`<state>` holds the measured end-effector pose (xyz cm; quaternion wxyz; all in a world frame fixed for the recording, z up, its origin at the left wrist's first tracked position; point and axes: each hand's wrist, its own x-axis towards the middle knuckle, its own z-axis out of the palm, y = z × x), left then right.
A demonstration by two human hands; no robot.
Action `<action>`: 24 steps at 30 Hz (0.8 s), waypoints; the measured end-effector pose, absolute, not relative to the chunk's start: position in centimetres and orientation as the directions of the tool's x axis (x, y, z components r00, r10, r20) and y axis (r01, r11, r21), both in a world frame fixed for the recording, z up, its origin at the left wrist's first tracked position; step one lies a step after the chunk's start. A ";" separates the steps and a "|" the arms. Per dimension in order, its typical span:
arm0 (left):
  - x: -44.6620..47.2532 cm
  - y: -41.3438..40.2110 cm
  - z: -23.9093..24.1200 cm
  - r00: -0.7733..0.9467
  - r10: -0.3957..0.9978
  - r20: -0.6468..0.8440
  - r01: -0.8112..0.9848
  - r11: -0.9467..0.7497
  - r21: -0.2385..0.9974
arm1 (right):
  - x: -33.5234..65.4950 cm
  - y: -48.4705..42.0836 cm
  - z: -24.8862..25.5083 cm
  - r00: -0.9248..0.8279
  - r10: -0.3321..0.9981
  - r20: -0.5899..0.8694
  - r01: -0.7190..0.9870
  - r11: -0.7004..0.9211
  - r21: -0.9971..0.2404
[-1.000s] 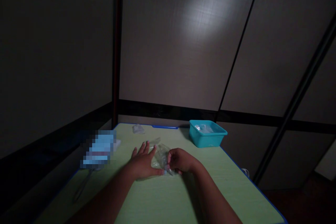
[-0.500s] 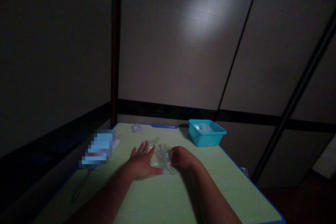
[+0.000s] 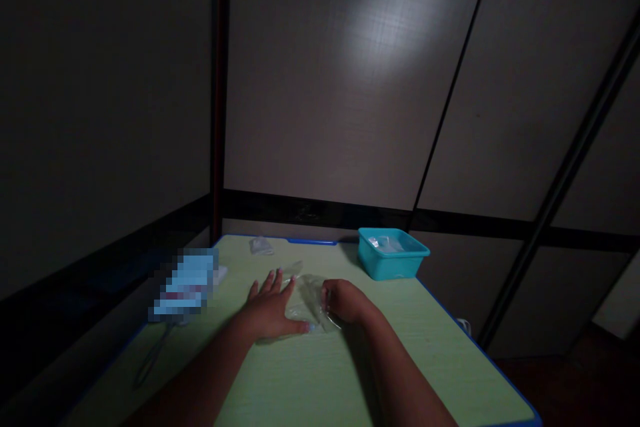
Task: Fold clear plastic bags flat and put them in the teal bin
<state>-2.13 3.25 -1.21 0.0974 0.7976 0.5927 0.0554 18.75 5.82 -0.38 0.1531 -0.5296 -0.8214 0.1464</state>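
Note:
A clear plastic bag (image 3: 306,300) lies in the middle of the green table (image 3: 320,380). My left hand (image 3: 270,310) lies flat on the table with fingers stretched out, pressing the bag's left edge. My right hand (image 3: 345,300) is curled closed at the bag's right side, its fingertips pinching the plastic. What is inside the bag is too dim to make out.
A teal plastic tub (image 3: 393,252) with clear items inside stands at the back right. A small clear packet (image 3: 261,245) lies at the far edge. A blurred blue item (image 3: 186,283) sits at the left, with a thin cord (image 3: 155,353) trailing from it. Dark walls surround the table.
My right hand has shifted slightly away from me along the bag's right side. My left hand has stayed flat on the bag.

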 end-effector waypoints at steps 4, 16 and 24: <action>-2.1 3.1 -1.1 0.296 0.955 -0.031 0.932 -0.282 0.226 | 19.1 5.9 0.0 -0.340 0.936 0.092 0.861 0.349 -0.371; -2.2 3.3 -1.4 0.296 0.955 -0.020 0.934 -0.285 0.217 | 18.9 5.5 -0.1 -0.432 0.869 0.243 0.725 0.494 -0.480; -2.1 3.3 -1.0 0.301 0.953 -0.038 0.928 -0.284 0.241 | 17.5 4.6 0.3 -0.604 0.761 0.237 0.477 0.583 -0.658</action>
